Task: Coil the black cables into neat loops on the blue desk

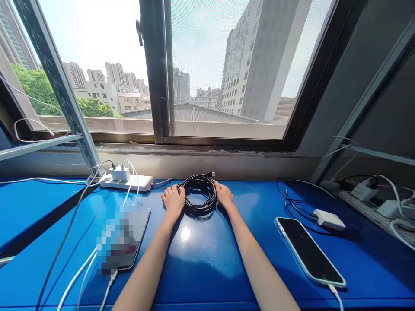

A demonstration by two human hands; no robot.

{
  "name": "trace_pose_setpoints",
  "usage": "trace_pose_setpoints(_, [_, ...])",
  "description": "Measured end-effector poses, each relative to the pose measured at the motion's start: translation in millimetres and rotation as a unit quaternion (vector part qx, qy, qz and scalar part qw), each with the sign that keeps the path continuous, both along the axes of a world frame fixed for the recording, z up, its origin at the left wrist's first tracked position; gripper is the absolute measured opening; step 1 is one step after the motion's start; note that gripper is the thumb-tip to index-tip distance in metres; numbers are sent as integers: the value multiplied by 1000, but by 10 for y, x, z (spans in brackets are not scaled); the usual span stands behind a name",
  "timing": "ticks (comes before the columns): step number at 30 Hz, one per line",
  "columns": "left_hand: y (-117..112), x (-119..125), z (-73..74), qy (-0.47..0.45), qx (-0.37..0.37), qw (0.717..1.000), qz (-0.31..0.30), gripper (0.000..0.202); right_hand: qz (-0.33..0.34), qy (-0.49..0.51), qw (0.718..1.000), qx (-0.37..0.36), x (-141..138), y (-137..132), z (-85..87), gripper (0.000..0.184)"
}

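A coil of black cable [200,211] lies on the blue tabletop [201,276], wound in several loops. One connector end [211,174] of the cable sticks out at the coil's far side. My left hand [174,200] grips the coil's left side, its fingers curled over the loops. On the opposite side my right hand [223,193] is closed against the loops, with the fingertips partly hidden behind the cable. Both forearms reach in from the near edge of the table.
Left of my arms lie a tablet-like device [142,235], partly blurred out, and a white power strip [145,183] with a charger. To the right are a phone [311,252] on a white cable and a white adapter [330,219] with black cord. Metal posts [69,93] flank the window.
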State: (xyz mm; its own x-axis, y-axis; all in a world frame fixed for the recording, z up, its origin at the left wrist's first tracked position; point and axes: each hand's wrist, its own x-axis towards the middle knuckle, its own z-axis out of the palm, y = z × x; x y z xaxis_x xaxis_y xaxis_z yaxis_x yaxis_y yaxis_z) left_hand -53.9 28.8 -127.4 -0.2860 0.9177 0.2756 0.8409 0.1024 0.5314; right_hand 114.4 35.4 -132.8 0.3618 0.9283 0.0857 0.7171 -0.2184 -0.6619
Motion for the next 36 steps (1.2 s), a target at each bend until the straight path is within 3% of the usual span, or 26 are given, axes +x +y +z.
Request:
trace_pose_setpoints(7, [-58,13,77,8,-25,1000,-11,39,13,34,999,-34,-17,-84,102,29])
trace_pose_setpoints(36, [-79,26,83,29,-30,999,-3,36,6,54,998,-34,-10,-65,71,30])
